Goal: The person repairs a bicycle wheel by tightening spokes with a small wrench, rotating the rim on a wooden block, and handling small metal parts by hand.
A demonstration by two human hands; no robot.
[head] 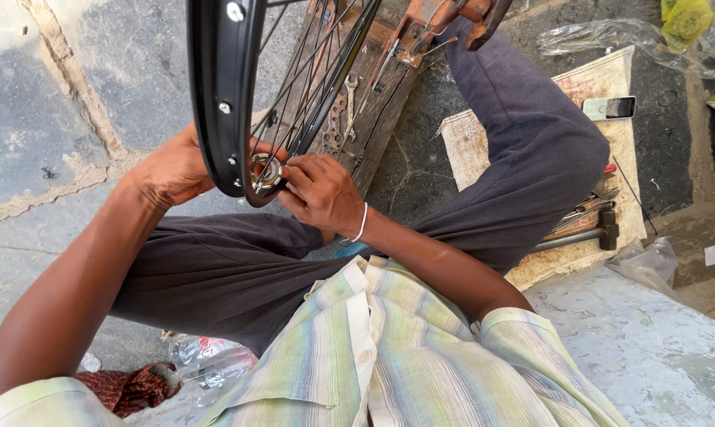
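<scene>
I hold a black bicycle wheel (224, 87) upright between my knees, its rim edge-on to me and its axle running left to right between my hands. My left hand (175, 168) lies on the far side of the rim, closed about the hub's (266, 171) end as far as I can judge; its fingers are hidden. My right hand (319, 192) is nearer, fingertips pinching the hub's metal ring. Spokes (310, 79) crowd the right side. A wooden block (373, 103) stands just beyond the wheel. A hammer (586, 234) lies well apart on a mat (602, 87); open stone floor (33, 119) is on the left.
</scene>
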